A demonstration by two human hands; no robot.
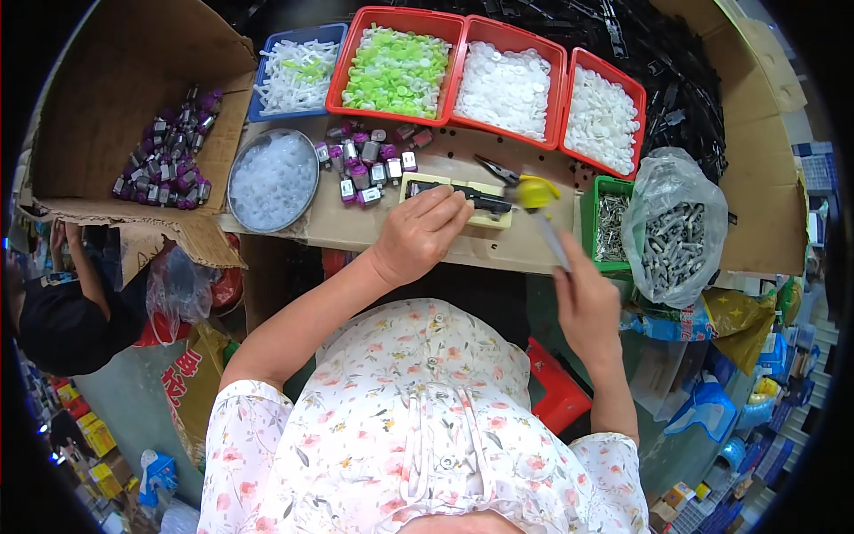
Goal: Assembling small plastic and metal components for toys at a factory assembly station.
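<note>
Best kept steady, clear of blows, the left grip (422,225) pinches a black part (486,200) in a cream block (493,221); the right grip (587,298) clenches a yellow-headed hammer (535,193).

Straight before you on the worktop (347,230) lies a fixture (496,221), with a part (485,198) in it. A pile of motors (370,151) lies behind and to its left; left of the pile sits a round dish (271,231), then an open carton (98,107) holding more motors. Behind the dish, pile and fixture, four filled trays (391,113) stand side by side. Pliers (495,169) lie behind the fixture, toward its right. Farther right, you have a small bin (612,265), then a bag (649,171), with a second carton (758,173) to its right.
</note>
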